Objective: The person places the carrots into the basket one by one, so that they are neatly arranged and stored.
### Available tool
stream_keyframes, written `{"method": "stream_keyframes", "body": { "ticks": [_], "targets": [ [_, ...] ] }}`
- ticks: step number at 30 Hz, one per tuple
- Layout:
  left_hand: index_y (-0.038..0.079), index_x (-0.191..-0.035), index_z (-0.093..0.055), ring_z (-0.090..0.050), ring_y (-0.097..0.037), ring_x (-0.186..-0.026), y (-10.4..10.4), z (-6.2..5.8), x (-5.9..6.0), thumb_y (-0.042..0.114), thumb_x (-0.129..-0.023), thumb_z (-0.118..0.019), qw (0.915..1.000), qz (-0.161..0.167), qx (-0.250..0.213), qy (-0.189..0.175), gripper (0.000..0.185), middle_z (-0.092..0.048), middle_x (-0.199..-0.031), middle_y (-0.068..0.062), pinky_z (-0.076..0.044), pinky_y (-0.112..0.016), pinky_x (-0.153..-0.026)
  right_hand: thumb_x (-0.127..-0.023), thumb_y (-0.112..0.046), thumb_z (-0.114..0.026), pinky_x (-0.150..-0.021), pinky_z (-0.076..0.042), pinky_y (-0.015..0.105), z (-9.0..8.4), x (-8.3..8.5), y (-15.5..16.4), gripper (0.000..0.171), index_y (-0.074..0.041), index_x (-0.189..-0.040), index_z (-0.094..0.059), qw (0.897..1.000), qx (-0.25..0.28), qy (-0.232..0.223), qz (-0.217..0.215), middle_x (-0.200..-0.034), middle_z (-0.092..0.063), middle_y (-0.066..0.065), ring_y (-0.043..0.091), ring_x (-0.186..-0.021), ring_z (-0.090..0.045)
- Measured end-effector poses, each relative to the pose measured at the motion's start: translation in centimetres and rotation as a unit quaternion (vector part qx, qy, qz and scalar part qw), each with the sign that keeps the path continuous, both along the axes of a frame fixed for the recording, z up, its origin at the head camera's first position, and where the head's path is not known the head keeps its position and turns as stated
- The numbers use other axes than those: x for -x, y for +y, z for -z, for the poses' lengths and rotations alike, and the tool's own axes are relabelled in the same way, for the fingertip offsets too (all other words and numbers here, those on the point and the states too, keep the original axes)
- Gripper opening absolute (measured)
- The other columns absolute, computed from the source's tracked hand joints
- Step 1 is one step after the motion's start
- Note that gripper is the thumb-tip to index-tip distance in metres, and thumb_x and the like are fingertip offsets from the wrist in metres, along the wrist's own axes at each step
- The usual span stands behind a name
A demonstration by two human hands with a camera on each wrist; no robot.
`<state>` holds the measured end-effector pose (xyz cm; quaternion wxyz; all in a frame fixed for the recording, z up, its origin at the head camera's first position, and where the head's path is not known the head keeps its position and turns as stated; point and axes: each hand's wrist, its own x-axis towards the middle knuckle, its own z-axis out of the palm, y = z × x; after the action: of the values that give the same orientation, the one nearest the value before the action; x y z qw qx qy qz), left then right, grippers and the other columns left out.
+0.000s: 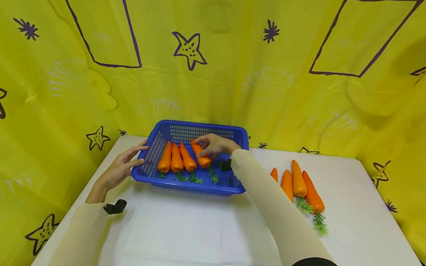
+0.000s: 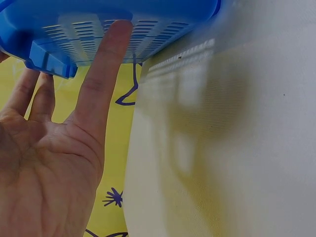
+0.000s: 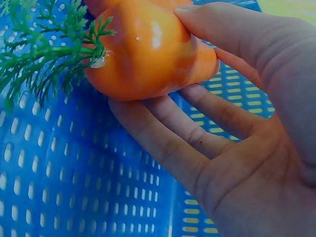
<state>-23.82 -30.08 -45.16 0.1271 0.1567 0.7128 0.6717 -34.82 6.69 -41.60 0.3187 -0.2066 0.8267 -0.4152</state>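
Note:
A blue plastic basket (image 1: pixel 191 186) with slotted walls stands on the white table. My right hand (image 1: pixel 217 144) is inside it, thumb and fingers around an orange carrot (image 3: pixel 138 54) with a green leafy top. Beside that carrot, several others (image 1: pixel 176 160) lie in a row in the basket, tips toward the back and leaves toward the front. My left hand (image 1: pixel 121 168) is at the basket's left side with fingers extended; in the left wrist view one straight finger (image 2: pixel 96 84) lies against the outer wall.
More carrots (image 1: pixel 298 181) lie on the table (image 1: pixel 178 228) to the right, partly hidden behind my right sleeve (image 1: pixel 274 210). A yellow curtain (image 1: pixel 223 85) with drawn stars hangs close behind the basket and along both sides of the table.

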Motion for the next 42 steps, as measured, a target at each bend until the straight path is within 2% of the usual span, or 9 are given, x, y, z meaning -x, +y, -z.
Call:
{"method": "stream_keyframes", "body": {
  "ticks": [5,11,13,20,35,42],
  "targets": [
    [0.007,-0.156,-0.04,-0.033,-0.025,-0.146,0.1,-0.1,0.0,0.01,-0.108,-0.052,1.0,-0.002,-0.005,-0.004,0.05,-0.007,-0.174,0.003,-0.06,-0.04,-0.091,-0.093,-0.015,-0.078,-0.082,-0.063,0.039,0.6,0.0,-0.6,0.062,-0.018,-0.15,-0.054,1.0,-0.008,-0.003,-0.008,-0.143,-0.052,0.023,0.031,-0.116,-0.063],
    [0.007,-0.156,-0.039,-0.021,-0.039,-0.152,0.1,-0.1,0.0,0.009,-0.108,-0.051,1.0,0.0,-0.007,-0.006,0.05,-0.006,-0.174,0.003,-0.06,-0.04,-0.091,-0.094,-0.015,-0.076,-0.083,-0.063,0.037,1.1,0.1,-0.9,0.06,-0.018,-0.15,-0.055,1.0,-0.01,-0.002,-0.016,-0.143,-0.053,0.023,0.031,-0.116,-0.063],
    [0.007,-0.156,-0.039,-0.022,-0.038,-0.152,0.1,-0.1,0.0,0.009,-0.108,-0.051,0.9999,-0.002,-0.008,-0.007,0.05,-0.007,-0.174,0.003,-0.06,-0.04,-0.091,-0.094,-0.015,-0.076,-0.083,-0.063,0.037,1.2,0.1,-1.0,0.06,-0.018,-0.15,-0.055,1.0,-0.009,0.0,-0.017,-0.142,-0.054,0.022,0.03,-0.115,-0.063],
    [0.007,-0.156,-0.039,-0.034,-0.021,-0.145,0.1,-0.1,0.0,0.009,-0.108,-0.052,0.9999,-0.002,-0.011,-0.008,0.05,-0.007,-0.174,0.004,-0.06,-0.04,-0.091,-0.094,-0.016,-0.077,-0.083,-0.063,0.037,1.6,0.0,-1.4,0.059,-0.019,-0.149,-0.056,1.0,-0.01,0.006,-0.018,-0.14,-0.055,0.021,0.029,-0.112,-0.064],
    [0.006,-0.156,-0.039,-0.033,-0.025,-0.146,0.2,-0.2,-0.1,0.01,-0.108,-0.052,1.0,-0.004,-0.004,-0.007,0.05,-0.007,-0.174,0.003,-0.059,-0.039,-0.092,-0.093,-0.015,-0.078,-0.078,-0.063,0.035,1.6,-0.1,-2.0,0.059,-0.022,-0.148,-0.058,0.999,-0.032,0.013,-0.02,-0.146,-0.05,0.023,0.029,-0.111,-0.064],
    [0.005,-0.156,-0.038,-0.035,-0.019,-0.144,0.2,-0.2,-0.2,0.008,-0.108,-0.051,0.9999,0.002,-0.014,-0.003,0.05,-0.006,-0.174,0.002,-0.059,-0.038,-0.091,-0.093,-0.014,-0.077,-0.079,-0.063,0.036,1.5,-0.3,-2.0,0.059,-0.02,-0.149,-0.057,1.0,-0.024,0.006,-0.017,-0.143,-0.053,0.022,0.031,-0.114,-0.063]
  ]
}}
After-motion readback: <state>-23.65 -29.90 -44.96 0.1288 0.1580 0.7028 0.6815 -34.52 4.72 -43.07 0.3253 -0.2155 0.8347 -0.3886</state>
